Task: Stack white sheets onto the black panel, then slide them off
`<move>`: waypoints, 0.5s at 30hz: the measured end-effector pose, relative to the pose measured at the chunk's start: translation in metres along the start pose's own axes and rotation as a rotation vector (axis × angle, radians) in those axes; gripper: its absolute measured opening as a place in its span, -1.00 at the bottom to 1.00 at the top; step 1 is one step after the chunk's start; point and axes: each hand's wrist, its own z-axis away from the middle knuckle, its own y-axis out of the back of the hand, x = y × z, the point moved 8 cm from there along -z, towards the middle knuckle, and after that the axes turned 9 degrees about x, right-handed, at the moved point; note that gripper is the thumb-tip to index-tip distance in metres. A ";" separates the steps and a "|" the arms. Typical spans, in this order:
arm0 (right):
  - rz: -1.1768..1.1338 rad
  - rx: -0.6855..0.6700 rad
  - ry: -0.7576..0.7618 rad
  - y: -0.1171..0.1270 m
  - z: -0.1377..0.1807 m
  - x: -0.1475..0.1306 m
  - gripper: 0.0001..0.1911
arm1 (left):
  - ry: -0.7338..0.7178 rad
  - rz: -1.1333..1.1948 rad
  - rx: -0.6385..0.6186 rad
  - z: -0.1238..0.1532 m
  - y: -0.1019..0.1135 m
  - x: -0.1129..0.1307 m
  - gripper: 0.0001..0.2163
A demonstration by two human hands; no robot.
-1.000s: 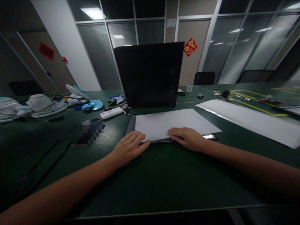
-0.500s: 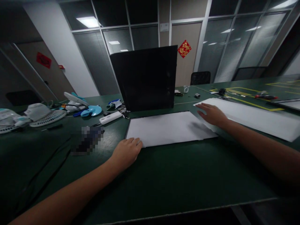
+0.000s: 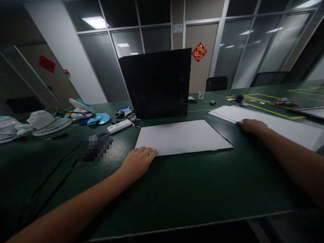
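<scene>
Currently, the left hand (image 3: 139,163) rests palm-down on the near-left corner of the dark-edged white panel (image 3: 181,138); its fingers are half bent, and whether they grip the edge is hidden. The right hand (image 3: 253,126) lies at the near edge of the white sheets (image 3: 275,126), fingers curled there; a pinch on them cannot be confirmed. The white panel lies flat directly ahead of the body, long axis running left to right, with the left hand nearer. The white sheets lie to its right, apart from it, with the right hand nearer; their long axis slants from far left to near right. A strip of green table (image 3: 177,192) separates the two. Beyond the white panel, a black panel (image 3: 157,84) stands upright; fan parts (image 3: 52,124) lie at far left.
</scene>
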 end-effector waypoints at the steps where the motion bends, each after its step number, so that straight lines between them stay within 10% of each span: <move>1: 0.054 -0.067 -0.112 -0.002 0.003 0.004 -0.59 | 0.010 0.005 -0.010 0.000 0.000 -0.001 -0.60; 7: 0.142 -0.117 -0.176 0.016 0.008 -0.035 -0.64 | 0.048 0.025 -0.047 -0.001 0.000 -0.003 -0.62; 15: 0.017 -0.046 0.409 0.055 0.054 -0.217 -0.43 | 0.071 0.059 -0.051 -0.002 0.001 -0.005 -0.65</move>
